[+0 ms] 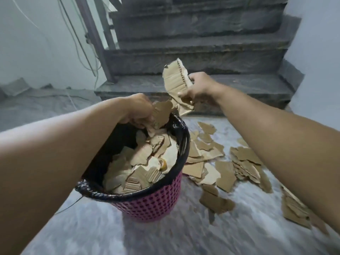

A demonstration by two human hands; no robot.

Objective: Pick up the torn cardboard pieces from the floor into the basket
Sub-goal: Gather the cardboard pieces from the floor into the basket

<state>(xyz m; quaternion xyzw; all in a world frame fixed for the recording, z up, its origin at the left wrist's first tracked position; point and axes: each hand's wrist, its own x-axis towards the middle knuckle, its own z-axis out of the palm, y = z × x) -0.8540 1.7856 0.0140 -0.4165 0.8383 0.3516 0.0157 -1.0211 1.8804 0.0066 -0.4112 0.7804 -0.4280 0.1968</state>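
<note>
1. Brown corrugated cardboard, a long torn strip (176,83), is pinched at its lower part by the fingers (184,93) of the right hand (197,86), just above centre of the frame; the strip stands up and hangs beyond the far rim of the basket, not yet over its opening.
2. Curled fingers of the left hand (137,109), at centre frame, grip a smaller torn brown cardboard piece (161,112) right at the far rim, partly over the opening; whether other scraps are in that grip I cannot tell.
3. Below both hands stands the round pink perforated plastic basket (152,203), lined with a black plastic bag (184,144) folded over its rim. Its inside is already heaped with torn cardboard (141,166) close to the rim.
4. To the right of the basket, a scatter of torn brown cardboard pieces (226,170) lies on the grey marbled floor (165,238), running from just beside the basket to the lower right edge of the frame.
5. My judgement: the task is well along but not finished. Two held pieces await dropping in, and a good many pieces remain on the floor, while room in the basket looks short.
6. Dark stone stairs (198,52) rise across the top of the frame.
</note>
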